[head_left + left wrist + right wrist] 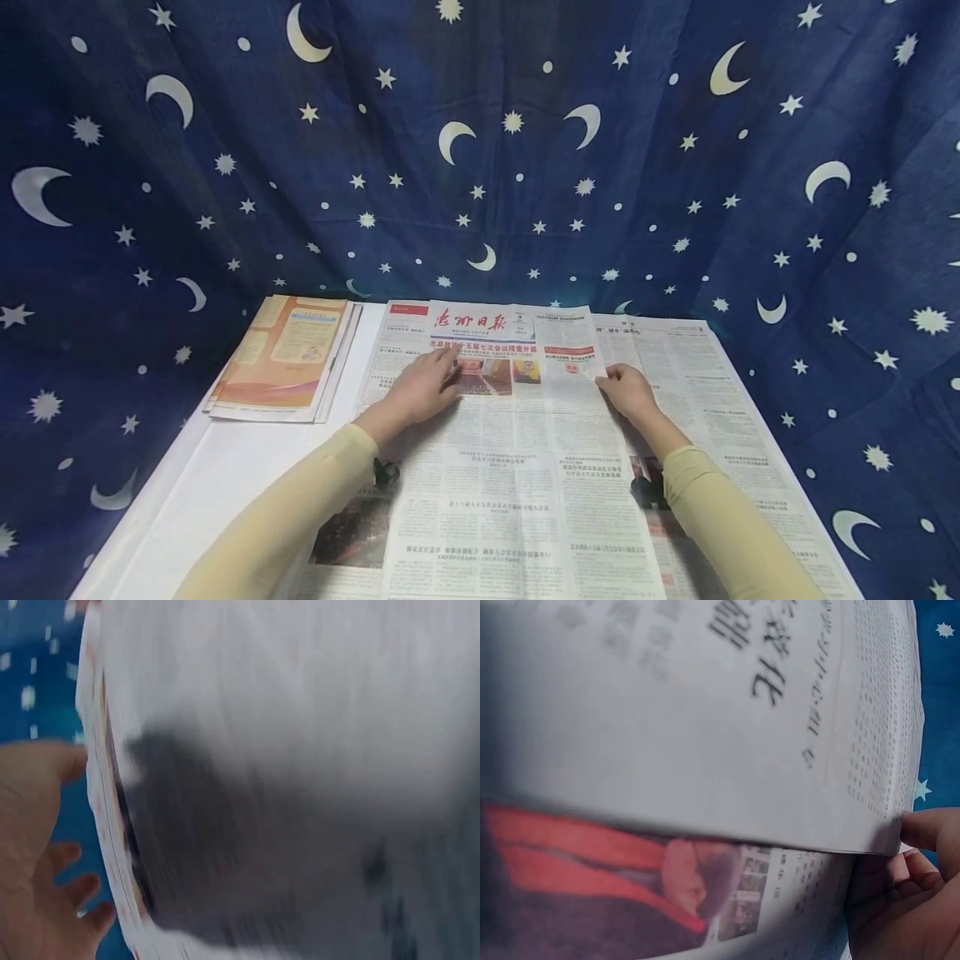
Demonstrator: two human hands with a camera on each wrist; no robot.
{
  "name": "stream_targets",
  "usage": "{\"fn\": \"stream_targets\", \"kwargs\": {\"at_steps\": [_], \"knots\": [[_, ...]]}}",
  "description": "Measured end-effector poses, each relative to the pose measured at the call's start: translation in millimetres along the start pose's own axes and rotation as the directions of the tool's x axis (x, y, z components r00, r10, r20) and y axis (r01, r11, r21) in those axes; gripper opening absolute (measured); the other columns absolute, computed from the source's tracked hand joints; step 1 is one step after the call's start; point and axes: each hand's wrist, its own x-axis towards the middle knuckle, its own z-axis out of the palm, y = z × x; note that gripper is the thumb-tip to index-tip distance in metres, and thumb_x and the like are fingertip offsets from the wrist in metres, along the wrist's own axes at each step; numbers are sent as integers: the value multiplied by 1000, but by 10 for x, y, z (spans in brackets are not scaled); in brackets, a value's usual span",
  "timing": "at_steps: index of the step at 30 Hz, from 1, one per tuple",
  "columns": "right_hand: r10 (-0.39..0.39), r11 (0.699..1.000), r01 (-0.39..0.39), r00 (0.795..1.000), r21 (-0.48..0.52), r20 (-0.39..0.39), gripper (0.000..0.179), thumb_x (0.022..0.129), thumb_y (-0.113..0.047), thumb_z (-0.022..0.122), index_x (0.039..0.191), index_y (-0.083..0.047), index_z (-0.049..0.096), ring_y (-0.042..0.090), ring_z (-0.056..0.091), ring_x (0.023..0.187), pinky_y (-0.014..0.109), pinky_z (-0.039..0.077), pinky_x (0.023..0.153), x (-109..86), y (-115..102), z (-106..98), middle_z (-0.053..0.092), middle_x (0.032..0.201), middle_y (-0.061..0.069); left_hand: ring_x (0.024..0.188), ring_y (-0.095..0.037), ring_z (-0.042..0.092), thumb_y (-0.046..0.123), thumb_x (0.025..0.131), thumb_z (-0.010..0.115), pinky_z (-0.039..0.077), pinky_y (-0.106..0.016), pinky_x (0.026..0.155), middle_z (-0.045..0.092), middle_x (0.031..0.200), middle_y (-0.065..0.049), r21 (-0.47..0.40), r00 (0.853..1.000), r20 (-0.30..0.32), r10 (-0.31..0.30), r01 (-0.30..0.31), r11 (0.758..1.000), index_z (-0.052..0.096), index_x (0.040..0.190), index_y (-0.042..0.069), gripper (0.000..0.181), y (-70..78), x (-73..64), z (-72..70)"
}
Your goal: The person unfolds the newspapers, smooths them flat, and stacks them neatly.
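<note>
From my remote station I used the upper newspaper (480,475) as landmark. It lay on a spread newspaper (705,400), its masthead (470,322) toward the curtain (487,167), long axis running from there toward the person. Key relation, in my judgement: the upper newspaper lay between the hands, one at each long edge, both up by its masthead end. Neither was nearer; both touched paper. The right hand (633,392) pinched the right edge, so I rated that side the one that counted. The left hand (422,387) lay across the left edge, reaching in beside the front-page photo (486,379); the left wrist view showed its fingers loose and apart, gripping nothing I could see. A paper stack (281,358) sat left of the upper newspaper, well apart, on the white table (180,483).

Hard to read: the left wrist view was blurred, mostly pale paper with a dark patch (187,840). The right wrist view showed a page edge over a red photo (592,877), print smeared; couldn't tell how many layers the right hand had. The upper newspaper's near end was cut off in the head view, so full length went unlogged. Sleeves (300,508) hid parts of the spread newspaper.
</note>
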Motion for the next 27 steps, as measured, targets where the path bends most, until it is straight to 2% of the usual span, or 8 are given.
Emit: {"fn": "stream_targets", "kwargs": {"at_steps": [2, 4, 6, 7, 10, 19, 23, 27], "knots": [[-4, 1000, 3, 1000, -7, -3, 42, 101, -22, 61, 129, 9, 59, 28, 59, 91, 31, 49, 68, -2, 0, -12, 63, 115, 23, 147, -39, 34, 39, 101, 63, 26, -53, 121, 37, 161, -18, -10, 989, 70, 127, -126, 992, 31, 161, 8, 75, 167, -21, 38], [-2, 1000, 2, 1000, -13, -3, 43, 101, -22, 61, 130, 9, 58, 29, 59, 92, 32, 49, 70, -3, -1, -15, 63, 116, 23, 151, -38, 26, 44, 102, 59, 22, -54, 122, 30, 165, -16, -10, 966, 142, 217, -218, 976, 29, 162, 11, 75, 324, -46, 95], [6, 1000, -6, 1000, -14, -2, 44, 101, -23, 61, 131, 9, 58, 29, 59, 94, 32, 49, 72, -7, -8, -17, 62, 117, 23, 154, -36, 20, 49, 103, 55, 18, -55, 123, 24, 168, -14, -8, 942, 204, 268, -272, 962, 28, 163, 13, 76, 463, -71, 152], [6, 1000, -6, 1000, -16, -4, 44, 101, -23, 61, 131, 9, 58, 29, 59, 94, 32, 50, 72, -9, -10, -17, 62, 117, 23, 155, -36, 17, 52, 103, 52, 16, -54, 123, 22, 169, -12, -1, 934, 226, 276, -283, 959, 27, 164, 15, 76, 519, -83, 185], [1, 1000, -2, 1000, -18, -12, 45, 101, -23, 61, 132, 9, 57, 28, 60, 94, 31, 50, 71, -14, -11, -15, 62, 117, 24, 156, -32, 11, 59, 103, 46, 11, -54, 124, 15, 170, -10, 23, 922, 270, 277, -294, 956, 24, 165, 18, 77, 635, -99, 281], [-1, 1000, 1, 1000, 1, -5, 43, 102, -23, 60, 131, 8, 58, 28, 61, 92, 26, 48, 67, -18, -4, 1, 63, 117, 23, 157, -32, 6, 71, 99, 41, 6, -55, 124, 11, 171, -8, 96, 920, 331, 212, -257, 962, 20, 166, 22, 86, 710, -88, 416], [0, 1000, 0, 1000, 24, 1, 45, 103, -25, 58, 133, 8, 57, 29, 61, 94, 30, 50, 72, -6, 12, -5, 63, 119, 23, 157, -30, 5, 74, 97, 40, 6, -55, 124, 10, 171, -6, 131, 918, 346, 192, -250, 959, 19, 166, 23, 88, 719, -74, 450], [-3, 996, 0, 999, 84, 33, 51, 105, -32, 54, 137, 7, 55, 32, 62, 101, 40, 52, 85, -26, 53, -23, 62, 124, 24, 157, -29, 6, 75, 96, 40, 7, -53, 124, 10, 171, -5, 153, 919, 351, 181, -247, 957, 19, 166, 24, 88, 738, -71, 446]]}}
